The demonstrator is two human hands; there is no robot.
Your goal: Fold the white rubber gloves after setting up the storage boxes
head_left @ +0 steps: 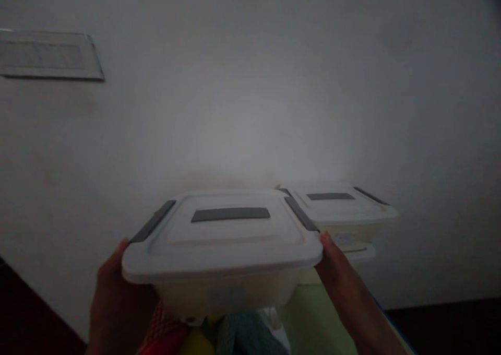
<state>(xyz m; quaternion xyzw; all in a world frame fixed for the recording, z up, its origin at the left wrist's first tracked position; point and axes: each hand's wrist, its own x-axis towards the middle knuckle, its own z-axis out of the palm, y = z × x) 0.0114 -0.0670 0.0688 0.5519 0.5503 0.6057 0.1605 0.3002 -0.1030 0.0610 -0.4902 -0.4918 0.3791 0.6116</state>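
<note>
A lidded plastic storage box [227, 245] is held out level in front of me, gripped at both ends. Its lid is white with a dark grey strip in the middle and grey clips at the sides; the body below is cream. My left hand [117, 287] is closed on the box's left end, its fingers hidden beneath the rim. On the opposite end, my right hand [332, 261] grips the right front corner, the thumb at the lid's edge and the other fingers out of sight. Below the box lies a heap of cloth [246, 334] in red, yellow and blue-green.
Behind and to the right, a similar white-lidded box [336, 203] sits on another white lid [362, 253], against the pale wall [242, 109]. A light green surface [321, 313] extends beneath. A flat framed panel [47, 55] is on the wall at upper left.
</note>
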